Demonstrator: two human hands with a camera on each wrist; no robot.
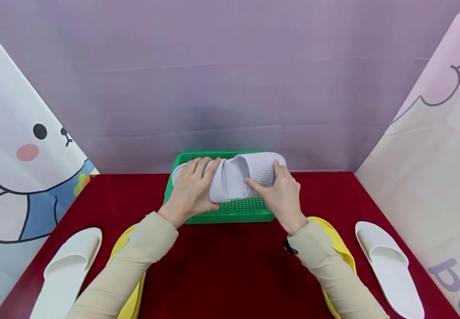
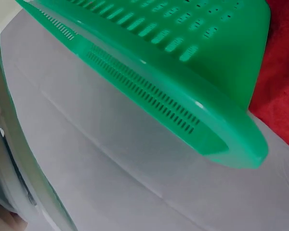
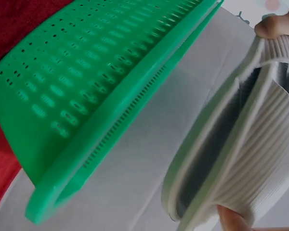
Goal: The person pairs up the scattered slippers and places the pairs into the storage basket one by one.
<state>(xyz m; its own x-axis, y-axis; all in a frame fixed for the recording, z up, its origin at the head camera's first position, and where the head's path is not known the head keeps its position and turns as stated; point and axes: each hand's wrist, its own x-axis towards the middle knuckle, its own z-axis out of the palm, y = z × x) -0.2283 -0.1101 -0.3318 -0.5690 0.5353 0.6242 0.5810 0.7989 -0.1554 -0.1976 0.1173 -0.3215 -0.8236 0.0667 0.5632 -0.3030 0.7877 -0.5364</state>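
Note:
A pair of pale grey-white slippers (image 1: 236,179) is held over a green basket (image 1: 230,216), laid against each other with their ribbed straps toward opposite ends. My left hand (image 1: 191,189) grips the left part, fingers over the strap and thumb below. With my right hand (image 1: 284,195) I hold the right end, thumb reaching to the strap opening. In the right wrist view, the slippers (image 3: 253,144) show a dark gap between their soles, and fingertips press at the upper and lower edges. The left wrist view catches only a slipper edge (image 2: 26,149) beside the basket (image 2: 149,67).
On the red cloth (image 1: 230,266), yellow slippers (image 1: 135,294) (image 1: 339,243) lie partly hidden under both forearms. Outside them are white slippers, one at left (image 1: 64,270) and one at right (image 1: 391,270). A lavender backdrop (image 1: 230,88) rises behind the basket, with printed panels at both sides.

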